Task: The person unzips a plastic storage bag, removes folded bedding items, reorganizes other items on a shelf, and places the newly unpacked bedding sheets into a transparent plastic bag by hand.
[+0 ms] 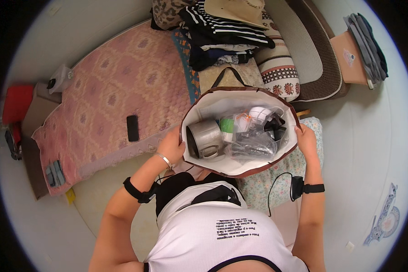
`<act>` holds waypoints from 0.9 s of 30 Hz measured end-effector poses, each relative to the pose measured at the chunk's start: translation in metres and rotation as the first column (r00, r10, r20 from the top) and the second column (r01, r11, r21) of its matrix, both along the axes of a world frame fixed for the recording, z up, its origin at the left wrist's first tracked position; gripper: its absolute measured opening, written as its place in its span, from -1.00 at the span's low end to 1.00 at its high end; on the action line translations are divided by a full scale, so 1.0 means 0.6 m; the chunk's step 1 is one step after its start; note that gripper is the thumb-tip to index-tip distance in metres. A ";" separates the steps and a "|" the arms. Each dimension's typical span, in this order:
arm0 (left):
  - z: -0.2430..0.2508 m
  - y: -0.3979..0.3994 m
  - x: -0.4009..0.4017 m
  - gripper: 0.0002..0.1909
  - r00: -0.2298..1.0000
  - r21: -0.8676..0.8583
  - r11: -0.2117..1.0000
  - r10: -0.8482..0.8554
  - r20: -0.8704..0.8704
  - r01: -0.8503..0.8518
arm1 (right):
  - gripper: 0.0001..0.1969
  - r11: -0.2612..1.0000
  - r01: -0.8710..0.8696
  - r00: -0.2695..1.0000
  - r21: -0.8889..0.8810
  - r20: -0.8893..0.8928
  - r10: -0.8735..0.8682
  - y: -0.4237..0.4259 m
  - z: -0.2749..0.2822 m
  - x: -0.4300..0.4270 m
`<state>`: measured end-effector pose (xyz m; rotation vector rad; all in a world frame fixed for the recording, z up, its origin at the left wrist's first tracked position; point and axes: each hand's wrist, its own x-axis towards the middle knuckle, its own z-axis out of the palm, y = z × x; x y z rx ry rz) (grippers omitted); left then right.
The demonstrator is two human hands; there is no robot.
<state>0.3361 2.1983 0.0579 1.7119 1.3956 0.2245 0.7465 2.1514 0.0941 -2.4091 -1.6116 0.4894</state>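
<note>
My left hand (171,146) and my right hand (306,137) grip opposite sides of the rim of a wide-mouthed bag (199,103) with a white lining. A black strap handle (229,69) stands up at its far edge. Inside, a metal mug (209,134) lies tipped on its side at the left. Beside it is a green and white packet (227,128). Clear plastic bags (253,146), a white rounded item (259,113) and black items fill the right part; their exact kinds cannot be told.
A bed with a pink patterned cover (122,81) holds a black phone (132,128) and folded grey cloths (55,173). Behind the bag are stacked clothes (224,34), a straw hat (239,10) and a rolled patterned blanket (280,68). A floral cloth (268,187) lies under the bag's right side.
</note>
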 end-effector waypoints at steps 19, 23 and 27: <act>-0.125 -0.021 0.078 -0.25 0.994 -0.057 0.993 -0.106 0.027 0.107 | -0.45 0.983 -0.175 0.922 -0.063 0.341 0.186 0.024 -0.111 -0.109; -0.132 -0.015 0.090 -0.23 0.996 0.017 0.996 -0.083 0.045 0.082 | -0.48 0.986 -0.078 0.996 -0.151 0.039 0.084 0.003 -0.134 -0.135; -0.144 -0.020 0.085 -0.22 0.996 -0.035 0.996 -0.083 0.030 0.084 | -0.68 0.939 -0.242 0.959 -0.244 -0.211 0.192 0.009 -0.062 -0.230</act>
